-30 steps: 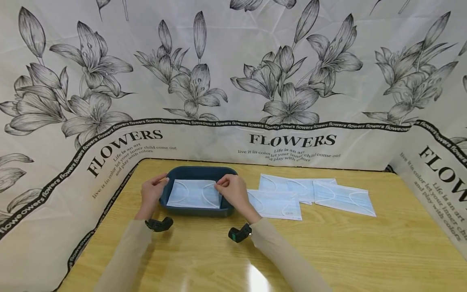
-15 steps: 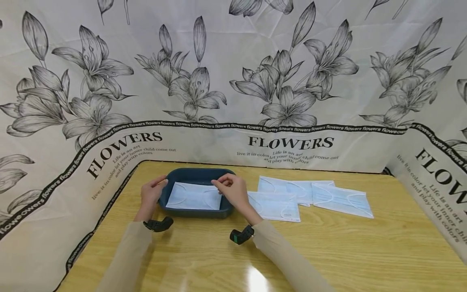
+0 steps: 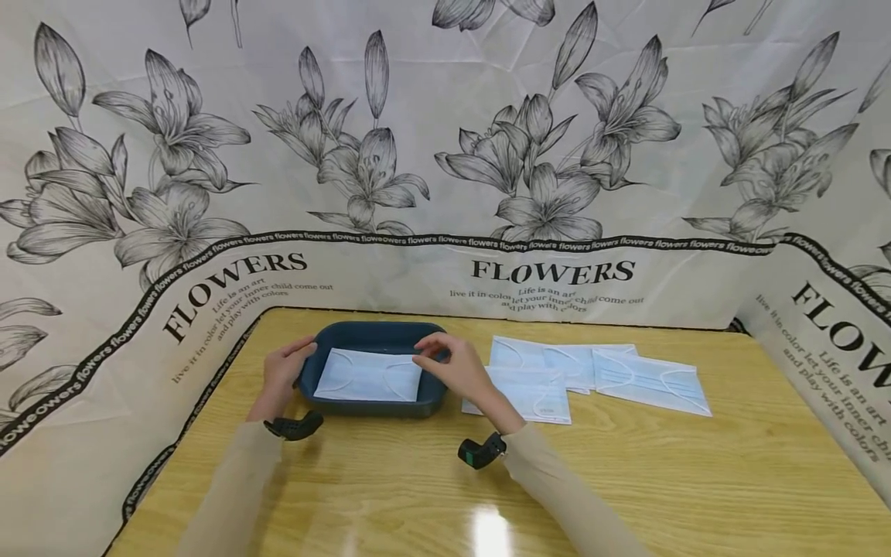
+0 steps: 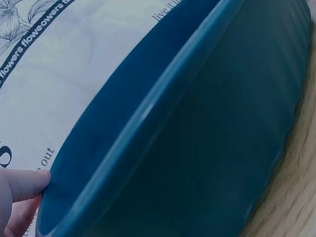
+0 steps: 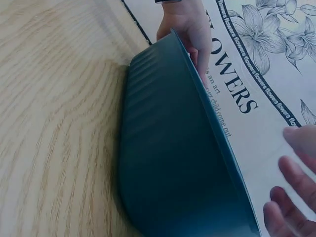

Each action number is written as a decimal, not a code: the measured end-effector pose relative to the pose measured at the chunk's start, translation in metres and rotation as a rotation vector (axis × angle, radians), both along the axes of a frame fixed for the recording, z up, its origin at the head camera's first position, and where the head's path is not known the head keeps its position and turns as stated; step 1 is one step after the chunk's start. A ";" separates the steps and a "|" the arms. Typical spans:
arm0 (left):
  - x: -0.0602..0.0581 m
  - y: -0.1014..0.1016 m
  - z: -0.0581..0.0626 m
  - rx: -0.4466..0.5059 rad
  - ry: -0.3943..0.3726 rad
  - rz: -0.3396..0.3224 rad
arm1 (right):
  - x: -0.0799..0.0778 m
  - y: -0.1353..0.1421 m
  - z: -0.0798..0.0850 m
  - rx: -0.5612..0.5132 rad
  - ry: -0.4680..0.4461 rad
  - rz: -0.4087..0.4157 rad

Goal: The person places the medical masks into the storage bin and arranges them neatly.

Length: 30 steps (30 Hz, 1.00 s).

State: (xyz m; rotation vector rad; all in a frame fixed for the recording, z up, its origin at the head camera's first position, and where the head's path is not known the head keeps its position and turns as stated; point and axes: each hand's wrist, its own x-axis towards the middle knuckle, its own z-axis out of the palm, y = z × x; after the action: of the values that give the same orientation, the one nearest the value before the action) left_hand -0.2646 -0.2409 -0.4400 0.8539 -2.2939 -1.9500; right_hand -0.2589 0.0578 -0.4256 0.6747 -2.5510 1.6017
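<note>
A dark blue plastic basin (image 3: 376, 408) stands toward the table's back left. Inside it, a light blue face mask (image 3: 367, 376) lies flat with its white ear loops on top. My left hand (image 3: 285, 370) holds the basin's left end; the left wrist view shows the thumb (image 4: 30, 183) against the rim. Over the right end hovers my right hand (image 3: 455, 370), its fingers loosely bent and apart with nothing between them. In the right wrist view those fingers (image 5: 296, 177) are beside the rim, off the basin wall.
Several more masks lie to the right of the basin: one near mask (image 3: 536, 402) partly behind the right forearm, overlapping ones (image 3: 518, 354) farther back, and a pleated one (image 3: 650, 379) at the right. A flower-printed cloth (image 3: 390, 278) borders the wooden table (image 3: 696, 480).
My right fingers have let go of the mask, which now lies flat in the basin. That hand has drawn slightly right and opened. My left hand stays at the basin's left end.
</note>
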 end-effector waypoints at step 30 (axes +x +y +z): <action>0.004 -0.009 -0.001 -0.112 0.001 -0.085 | 0.004 0.094 -0.012 0.101 0.074 -0.194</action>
State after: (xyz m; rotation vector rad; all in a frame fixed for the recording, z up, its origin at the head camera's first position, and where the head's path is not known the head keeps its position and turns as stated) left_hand -0.2609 -0.2498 -0.4407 0.7581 -2.4502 -1.8311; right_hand -0.2545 0.1520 -0.4380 0.4670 -2.5671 1.3709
